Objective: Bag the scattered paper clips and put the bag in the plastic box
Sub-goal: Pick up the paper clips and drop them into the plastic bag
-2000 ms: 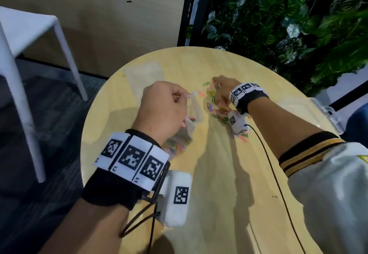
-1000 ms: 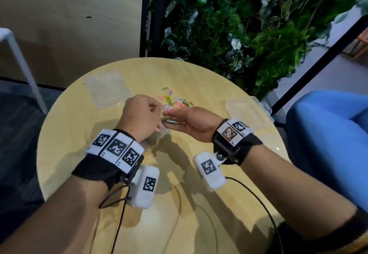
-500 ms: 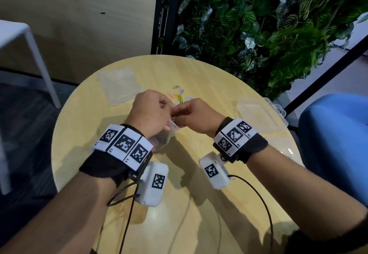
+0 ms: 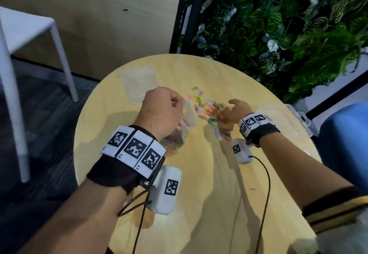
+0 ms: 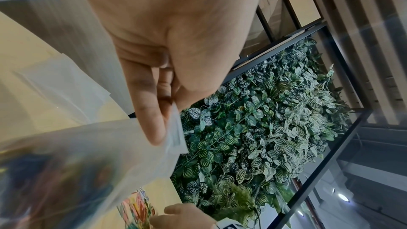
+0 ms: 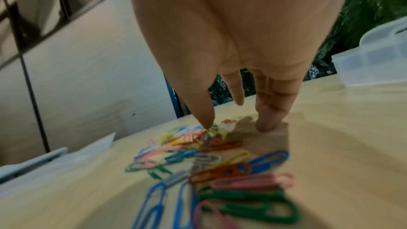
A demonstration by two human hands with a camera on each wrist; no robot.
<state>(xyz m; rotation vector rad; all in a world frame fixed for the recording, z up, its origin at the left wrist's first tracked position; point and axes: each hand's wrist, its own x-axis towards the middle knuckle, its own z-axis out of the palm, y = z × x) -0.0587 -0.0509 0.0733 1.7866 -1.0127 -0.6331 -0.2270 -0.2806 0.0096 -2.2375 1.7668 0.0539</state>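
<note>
A round wooden table [image 4: 209, 174] carries a pile of coloured paper clips [image 4: 209, 111] [image 6: 220, 171]. My left hand [image 4: 179, 104] pinches the mouth edge of a clear plastic bag [image 4: 188, 117] [image 5: 88, 163], which hangs down with several clips inside. My right hand [image 4: 225, 110] is over the right side of the pile with its fingers stretched downward. In the right wrist view its thumb tip touches a clip and its fingers [image 6: 266, 123] touch the table. The clear plastic box [image 4: 282, 122] [image 6: 374, 58] sits at the table's right edge, behind my right wrist.
A flat stack of spare clear bags [image 4: 139, 82] lies at the back left of the table. A white chair [image 4: 29, 35] stands to the left, a blue seat [image 4: 344, 144] to the right, and a plant wall [image 4: 278, 25] is behind.
Half a second ago both hands met at the bag's mouth. My right hand has since moved right onto the clip pile, while my left hand keeps hold of the bag.
</note>
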